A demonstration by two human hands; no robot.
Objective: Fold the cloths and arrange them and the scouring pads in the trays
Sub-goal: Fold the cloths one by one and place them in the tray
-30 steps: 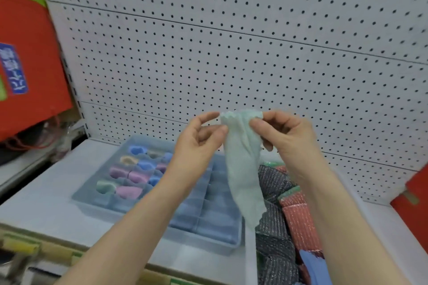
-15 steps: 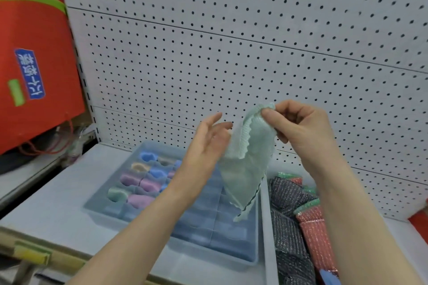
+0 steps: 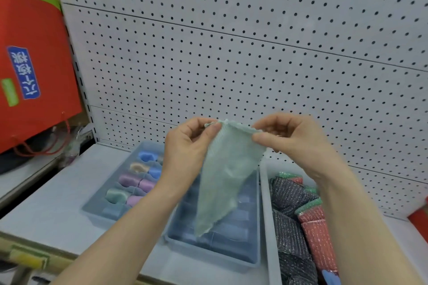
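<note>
A pale green cloth (image 3: 223, 176) hangs in the air above the trays, held by its top edge. My left hand (image 3: 188, 146) pinches the cloth's left top corner and my right hand (image 3: 291, 139) pinches its right top corner. Below lies a blue compartment tray (image 3: 222, 259); its left side holds several rolled cloths (image 3: 136, 183) in blue, pink, green and beige. To the right, a white tray (image 3: 266, 203) holds several scouring pads (image 3: 291, 194), dark grey and red with green backs.
A white pegboard wall (image 3: 231, 53) stands right behind the shelf (image 3: 53, 206). A red bag (image 3: 30, 65) with a blue label hangs at the left. The shelf's front edge (image 3: 30, 259) carries a yellow price tag.
My left hand has taken hold of the cloth's left top corner. The cloth is now stretched out between both hands instead of hanging from the right hand alone.
</note>
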